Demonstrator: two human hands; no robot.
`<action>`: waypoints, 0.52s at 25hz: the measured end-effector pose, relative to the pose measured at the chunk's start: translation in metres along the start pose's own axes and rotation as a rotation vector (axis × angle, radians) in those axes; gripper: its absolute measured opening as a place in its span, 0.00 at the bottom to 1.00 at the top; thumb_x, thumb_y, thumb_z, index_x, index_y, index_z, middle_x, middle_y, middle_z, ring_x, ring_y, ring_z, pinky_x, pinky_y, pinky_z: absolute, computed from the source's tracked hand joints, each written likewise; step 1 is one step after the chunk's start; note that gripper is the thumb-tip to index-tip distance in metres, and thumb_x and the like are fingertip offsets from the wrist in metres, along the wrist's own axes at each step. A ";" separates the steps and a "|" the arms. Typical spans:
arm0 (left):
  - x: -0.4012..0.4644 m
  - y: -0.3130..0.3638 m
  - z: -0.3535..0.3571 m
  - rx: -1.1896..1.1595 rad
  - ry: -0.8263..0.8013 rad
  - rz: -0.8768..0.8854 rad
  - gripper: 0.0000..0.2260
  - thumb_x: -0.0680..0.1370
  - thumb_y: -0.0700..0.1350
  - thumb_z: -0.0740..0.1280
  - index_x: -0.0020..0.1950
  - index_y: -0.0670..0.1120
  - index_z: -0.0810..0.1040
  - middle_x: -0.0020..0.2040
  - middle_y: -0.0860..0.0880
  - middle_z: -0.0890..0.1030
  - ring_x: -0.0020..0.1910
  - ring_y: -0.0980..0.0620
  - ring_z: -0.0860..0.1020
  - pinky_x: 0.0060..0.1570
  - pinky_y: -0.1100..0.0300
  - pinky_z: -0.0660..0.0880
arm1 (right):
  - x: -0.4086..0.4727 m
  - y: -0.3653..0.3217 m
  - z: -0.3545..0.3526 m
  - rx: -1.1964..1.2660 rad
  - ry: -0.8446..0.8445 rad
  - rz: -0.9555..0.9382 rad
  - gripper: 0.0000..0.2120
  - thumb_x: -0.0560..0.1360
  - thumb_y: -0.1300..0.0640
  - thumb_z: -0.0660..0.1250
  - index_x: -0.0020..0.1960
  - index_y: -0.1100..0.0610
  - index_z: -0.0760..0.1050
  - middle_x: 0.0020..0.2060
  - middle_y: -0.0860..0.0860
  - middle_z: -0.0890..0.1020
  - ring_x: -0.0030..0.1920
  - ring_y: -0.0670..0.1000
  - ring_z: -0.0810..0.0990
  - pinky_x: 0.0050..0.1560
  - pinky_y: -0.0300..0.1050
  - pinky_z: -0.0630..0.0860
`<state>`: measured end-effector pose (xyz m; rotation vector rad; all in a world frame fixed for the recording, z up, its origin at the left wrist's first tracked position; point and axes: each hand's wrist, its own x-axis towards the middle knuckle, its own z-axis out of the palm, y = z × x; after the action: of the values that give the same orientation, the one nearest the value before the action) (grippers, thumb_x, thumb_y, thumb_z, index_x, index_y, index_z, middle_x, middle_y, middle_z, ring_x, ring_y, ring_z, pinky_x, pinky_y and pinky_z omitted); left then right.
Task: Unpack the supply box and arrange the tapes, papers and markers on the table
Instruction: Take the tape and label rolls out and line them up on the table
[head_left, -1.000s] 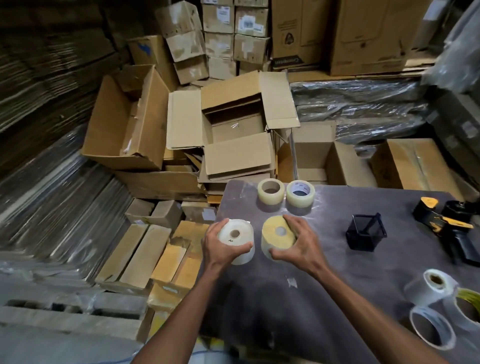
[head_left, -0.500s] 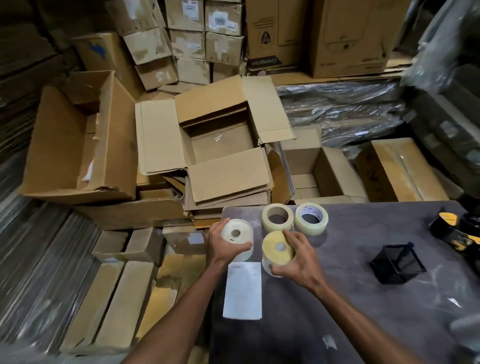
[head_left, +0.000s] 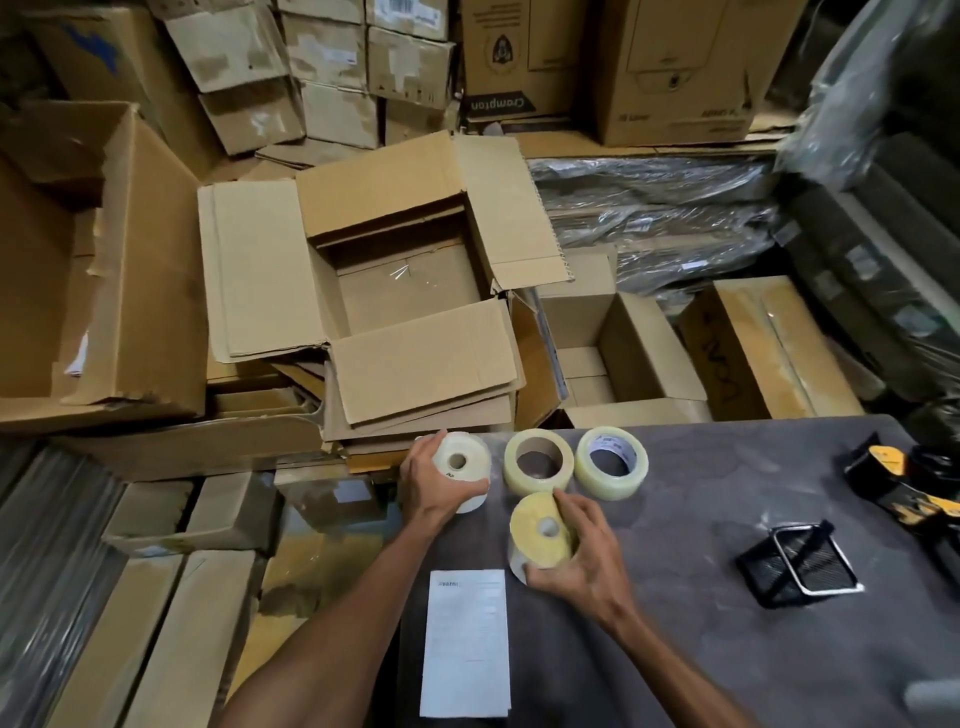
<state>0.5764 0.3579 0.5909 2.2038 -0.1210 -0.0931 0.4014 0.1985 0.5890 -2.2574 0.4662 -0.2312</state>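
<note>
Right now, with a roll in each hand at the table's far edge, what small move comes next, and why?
Probably set the white roll in the left hand down left of the two clear tape rolls, extending their row. It sits at the table corner, level with them; the right hand holds the yellow roll just behind the row.

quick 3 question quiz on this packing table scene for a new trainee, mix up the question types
1. True or false: the left hand grips the white roll.
2. Which thing lies nearest the person on the table? A. the paper sheet B. the black mesh holder C. the clear tape roll with the printed core
3. Fill in: the right hand holds the ______ roll.

Key
1. True
2. A
3. Yellow
</note>
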 end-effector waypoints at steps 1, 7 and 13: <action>0.005 -0.002 0.004 0.003 0.001 0.000 0.42 0.54 0.51 0.84 0.67 0.49 0.77 0.64 0.49 0.77 0.63 0.47 0.74 0.55 0.60 0.66 | 0.001 0.003 0.000 0.007 0.013 0.005 0.49 0.54 0.43 0.79 0.73 0.50 0.69 0.61 0.41 0.71 0.60 0.41 0.74 0.58 0.25 0.67; 0.020 -0.007 0.024 0.012 0.010 -0.026 0.44 0.53 0.50 0.84 0.68 0.45 0.76 0.65 0.46 0.77 0.63 0.46 0.74 0.59 0.58 0.70 | 0.005 0.013 -0.008 0.053 0.080 -0.004 0.46 0.54 0.44 0.79 0.71 0.48 0.71 0.60 0.39 0.72 0.59 0.36 0.75 0.58 0.32 0.74; 0.021 -0.003 0.034 0.029 0.014 -0.100 0.46 0.55 0.49 0.84 0.72 0.45 0.73 0.68 0.45 0.73 0.67 0.45 0.70 0.63 0.51 0.71 | 0.006 0.024 -0.013 0.052 0.068 0.010 0.47 0.55 0.42 0.79 0.72 0.51 0.71 0.60 0.42 0.73 0.60 0.39 0.75 0.59 0.28 0.70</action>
<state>0.5932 0.3302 0.5682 2.2389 -0.0039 -0.1323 0.3964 0.1729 0.5801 -2.2011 0.5018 -0.3120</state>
